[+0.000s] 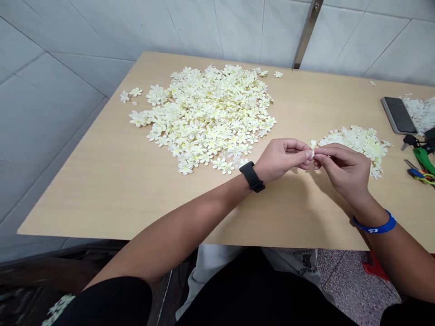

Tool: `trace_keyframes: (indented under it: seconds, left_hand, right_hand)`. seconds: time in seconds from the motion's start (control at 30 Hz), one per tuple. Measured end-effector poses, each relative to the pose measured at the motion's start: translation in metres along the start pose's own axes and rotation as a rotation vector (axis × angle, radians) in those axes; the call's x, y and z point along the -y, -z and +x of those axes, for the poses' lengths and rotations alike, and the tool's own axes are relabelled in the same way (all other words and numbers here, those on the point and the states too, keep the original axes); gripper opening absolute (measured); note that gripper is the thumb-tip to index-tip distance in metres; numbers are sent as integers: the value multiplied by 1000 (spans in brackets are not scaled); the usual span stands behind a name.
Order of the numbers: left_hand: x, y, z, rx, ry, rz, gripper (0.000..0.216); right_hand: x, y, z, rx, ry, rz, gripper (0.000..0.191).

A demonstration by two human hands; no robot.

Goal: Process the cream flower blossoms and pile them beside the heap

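Note:
Between my two hands is a small cream artificial flower (313, 146), pinched at the fingertips above the table. My left hand (283, 156), with a black watch band at the wrist, grips it from the left. From the right, my right hand (346, 167) closes thumb and fingers on the same piece; a blue wristband sits on that arm. The fingers hide most of the flower. A large heap of white-yellow flowers (214, 108) lies left of my hands. Just behind my right hand is a smaller flower pile (360, 140).
On the wooden table (102, 181) at right lie a phone (399, 115), keys (410, 141), scissors (421, 174) with coloured handles, and a pile of white bits (421, 113). A tiled wall (200, 27) borders the back, with a metal strip (307, 34) on it.

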State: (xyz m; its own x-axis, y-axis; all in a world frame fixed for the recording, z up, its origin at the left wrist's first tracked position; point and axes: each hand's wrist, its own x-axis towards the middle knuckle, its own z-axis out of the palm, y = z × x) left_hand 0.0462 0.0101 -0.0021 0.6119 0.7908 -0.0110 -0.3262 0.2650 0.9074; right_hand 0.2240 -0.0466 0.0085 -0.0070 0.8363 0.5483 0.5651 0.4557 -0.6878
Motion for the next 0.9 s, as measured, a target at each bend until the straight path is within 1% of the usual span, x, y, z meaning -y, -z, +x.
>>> trace_keyframes:
  seconds: [0.33, 0.47, 0.63, 0.77, 0.9]
  left_hand:
    - [-3, 0, -1, 5, 20, -7, 26]
    - [-3, 0, -1, -6, 7, -7, 25]
    - [0, 1, 0, -24, 10, 28, 26]
    - [2, 1, -1, -27, -19, 67, 22]
    - [0, 1, -3, -14, -68, 110, 16]
  right_hand:
    - [-2, -1, 0, 15, -25, 66, 13]
    - [-3, -1, 0, 18, -7, 86, 13]
    - [-3, -1, -2, 23, -29, 36, 8]
    - [-3, -2, -4, 18, -31, 19, 8]
    - [-2, -2, -4, 24, 4, 18, 11]
